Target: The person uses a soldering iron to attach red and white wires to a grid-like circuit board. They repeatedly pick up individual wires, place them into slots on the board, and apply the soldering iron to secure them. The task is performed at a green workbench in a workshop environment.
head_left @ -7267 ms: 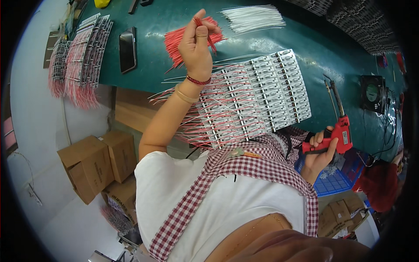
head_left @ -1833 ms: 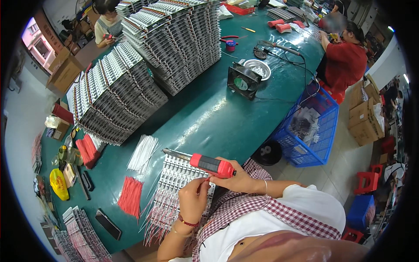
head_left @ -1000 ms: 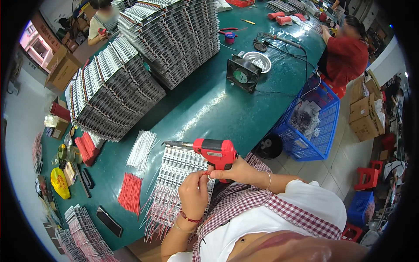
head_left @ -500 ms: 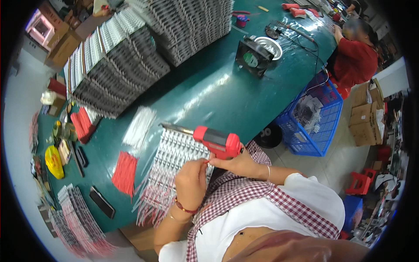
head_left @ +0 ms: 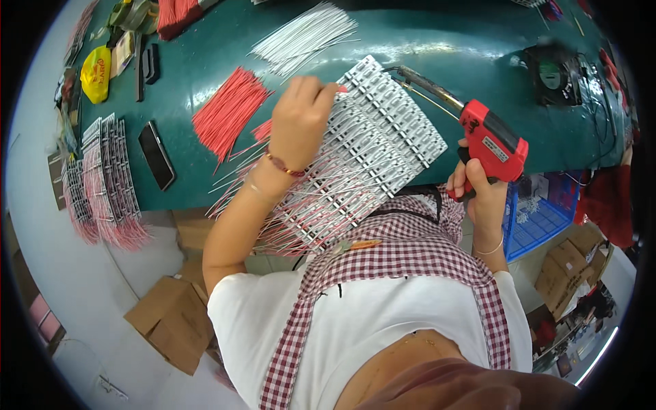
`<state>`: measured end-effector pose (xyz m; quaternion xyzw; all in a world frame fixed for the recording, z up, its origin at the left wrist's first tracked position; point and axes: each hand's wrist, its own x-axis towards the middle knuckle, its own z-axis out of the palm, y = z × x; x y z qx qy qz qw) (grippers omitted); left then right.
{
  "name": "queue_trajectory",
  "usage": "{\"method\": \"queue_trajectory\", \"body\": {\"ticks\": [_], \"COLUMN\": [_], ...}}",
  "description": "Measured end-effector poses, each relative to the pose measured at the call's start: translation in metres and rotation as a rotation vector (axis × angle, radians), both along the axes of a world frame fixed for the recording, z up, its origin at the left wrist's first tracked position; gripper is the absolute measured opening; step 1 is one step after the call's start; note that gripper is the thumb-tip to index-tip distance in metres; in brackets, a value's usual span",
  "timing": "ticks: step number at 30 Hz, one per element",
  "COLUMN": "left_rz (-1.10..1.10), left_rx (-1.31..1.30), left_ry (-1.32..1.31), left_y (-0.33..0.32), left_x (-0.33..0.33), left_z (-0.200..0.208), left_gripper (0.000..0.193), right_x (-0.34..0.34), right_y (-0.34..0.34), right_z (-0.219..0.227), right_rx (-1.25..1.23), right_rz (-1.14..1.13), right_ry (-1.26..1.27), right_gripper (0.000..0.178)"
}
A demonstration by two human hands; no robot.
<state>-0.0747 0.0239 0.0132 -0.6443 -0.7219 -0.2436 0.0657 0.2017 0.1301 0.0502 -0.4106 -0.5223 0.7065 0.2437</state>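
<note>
On the green desk (head_left: 205,75), seen from the head camera, a panel of white strip boards (head_left: 372,147) with red and white leads soldered on lies at the near edge, its wire ends hanging off toward the person's lap. The left hand (head_left: 301,116) rests on the panel's upper left, fingers curled down and pinching what looks like a red wire end; the exact pinch is hidden under the knuckles. The right hand (head_left: 478,188) is wrapped tight around the handle of a red soldering gun (head_left: 488,140), whose tip (head_left: 403,72) hovers above the panel's far corner.

The hot tip stands near the left fingers, so a slip could burn them or scorch wire insulation. Because the panel overhangs the desk, a push might slide it off.

Open room lies beyond the panel, between the loose white wires (head_left: 304,37) and the black fan (head_left: 553,65). The bundle of red wires (head_left: 229,109) crowds the left; a black phone (head_left: 157,154) lies near the desk's edge.
</note>
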Motion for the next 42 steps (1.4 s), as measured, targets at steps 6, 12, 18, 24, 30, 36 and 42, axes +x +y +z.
{"method": "queue_trajectory", "body": {"ticks": [6,12,18,24,30,36,42], "left_rz": [-0.023,-0.014,-0.004,-0.01,0.005,0.002,0.015], "left_rx": [-0.074,-0.048,-0.063,-0.081,-0.079,-0.068,-0.068], "left_ry": [0.041,0.015,0.01,0.003,0.007,0.005,0.017], "left_y": [0.006,0.003,0.003,0.004,0.004,0.004,0.005], "left_x": [0.002,0.001,0.002,0.002,0.002,0.002,0.003], "left_z": [-0.02,-0.02,-0.02,-0.018,-0.018,-0.019,-0.02], "left_gripper": [0.025,0.027,0.026,0.025,0.024,0.024,0.023], "right_x": [-0.015,-0.028,-0.039,-0.04,-0.036,-0.034,-0.037], "right_y": [-0.012,-0.018,-0.018,-0.019,-0.022,-0.023,-0.024], "right_z": [-0.01,-0.007,-0.01,-0.018,-0.017,-0.018,-0.019], "right_rx": [-0.063,-0.06,0.074,0.167,0.156,0.128,0.121], "right_rz": [-0.016,0.002,0.04,0.095,0.104,0.063,0.066], "right_ry": [-0.159,-0.22,-0.277,-0.333,-0.392,-0.335,-0.35], "right_gripper": [0.013,0.013,0.016,0.018,0.021,0.027,0.026]}}
